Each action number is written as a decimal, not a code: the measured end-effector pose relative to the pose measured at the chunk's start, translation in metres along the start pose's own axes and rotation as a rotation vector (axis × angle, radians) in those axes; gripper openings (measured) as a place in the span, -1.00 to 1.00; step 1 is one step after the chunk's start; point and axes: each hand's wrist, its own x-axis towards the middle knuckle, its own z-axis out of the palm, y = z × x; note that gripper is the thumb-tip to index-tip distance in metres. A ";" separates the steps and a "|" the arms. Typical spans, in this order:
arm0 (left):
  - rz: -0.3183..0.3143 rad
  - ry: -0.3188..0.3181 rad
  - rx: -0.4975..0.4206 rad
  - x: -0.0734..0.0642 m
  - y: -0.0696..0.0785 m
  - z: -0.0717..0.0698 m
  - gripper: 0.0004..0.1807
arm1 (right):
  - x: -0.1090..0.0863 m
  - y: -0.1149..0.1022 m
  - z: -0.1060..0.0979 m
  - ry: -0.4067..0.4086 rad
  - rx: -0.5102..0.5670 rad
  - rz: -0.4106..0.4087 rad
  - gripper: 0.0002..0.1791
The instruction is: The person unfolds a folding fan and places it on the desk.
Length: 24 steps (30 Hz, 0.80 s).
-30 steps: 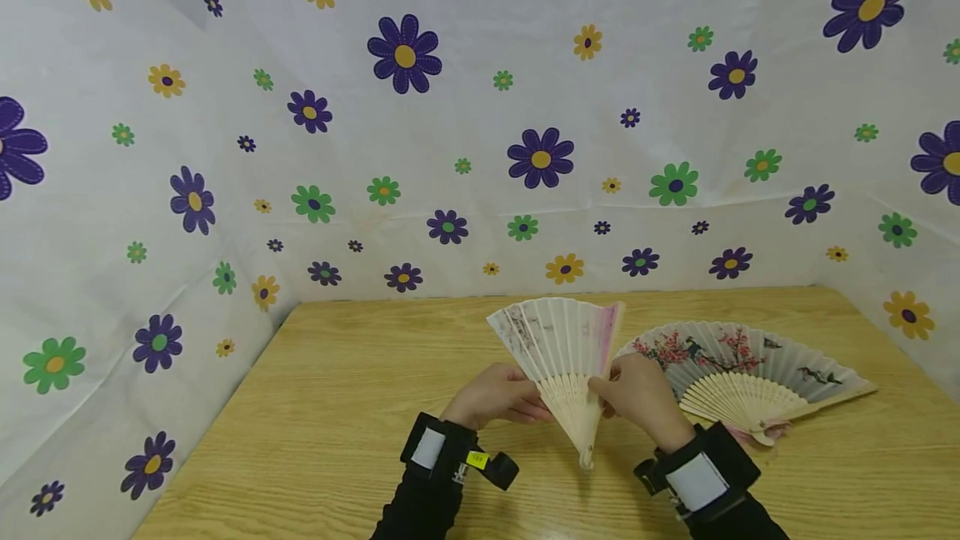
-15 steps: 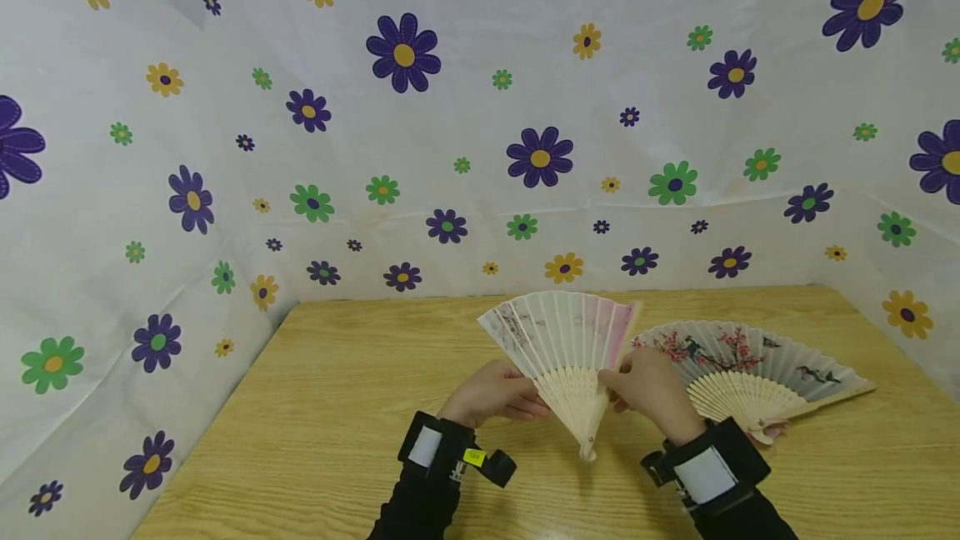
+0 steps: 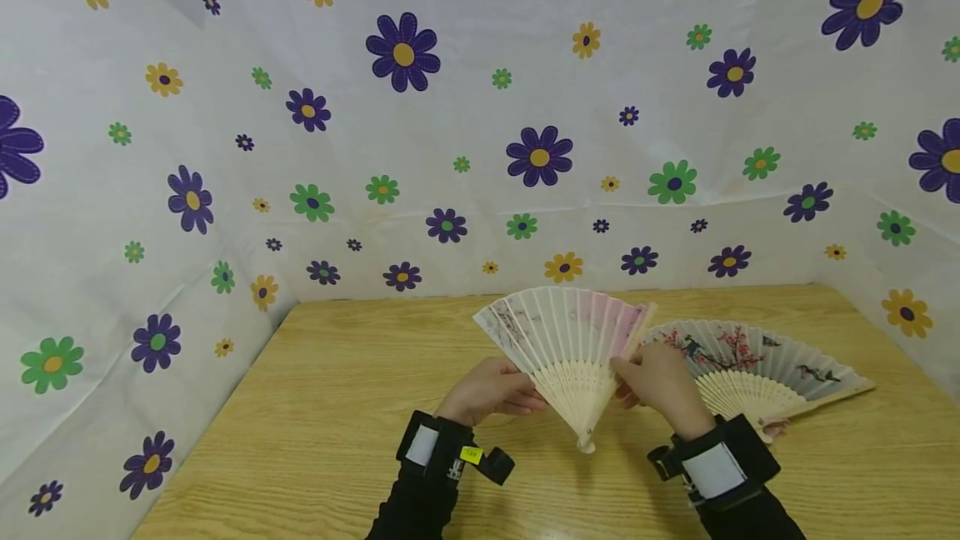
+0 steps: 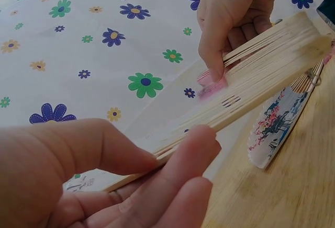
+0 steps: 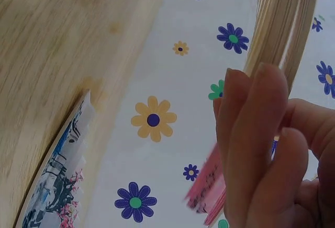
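A folding fan [image 3: 558,332] with pale wooden ribs and a white leaf turning pink at the right is held partly spread above the table. My left hand [image 3: 491,392] pinches its left outer rib between thumb and fingers, seen close up in the left wrist view. At the other side, my right hand [image 3: 660,380] pinches the right outer rib, thumb in front. The ribs meet at a pivot pointing down toward me. To the right a second folding fan [image 3: 750,361], printed with pink blossoms and birds, lies spread on the table, partly covered by the right hand.
The wooden table [image 3: 337,407] reaches back to a white cloth wall [image 3: 465,107] printed with purple, green and yellow flowers, which also closes off both sides. Black wrist straps [image 3: 726,467] with cameras sit on both forearms.
The held fan has spread wider, its pink right part showing more. My right hand has moved to the right with the outer rib; the left hand has shifted only slightly left.
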 end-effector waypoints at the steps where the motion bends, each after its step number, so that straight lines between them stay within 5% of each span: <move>1: 0.000 0.004 -0.001 0.000 0.000 0.000 -0.70 | 0.000 0.000 -0.001 0.003 -0.007 -0.001 -0.66; 24: -0.015 0.021 -0.032 -0.001 0.003 -0.004 -0.70 | 0.003 0.006 -0.009 0.003 -0.038 0.020 -0.65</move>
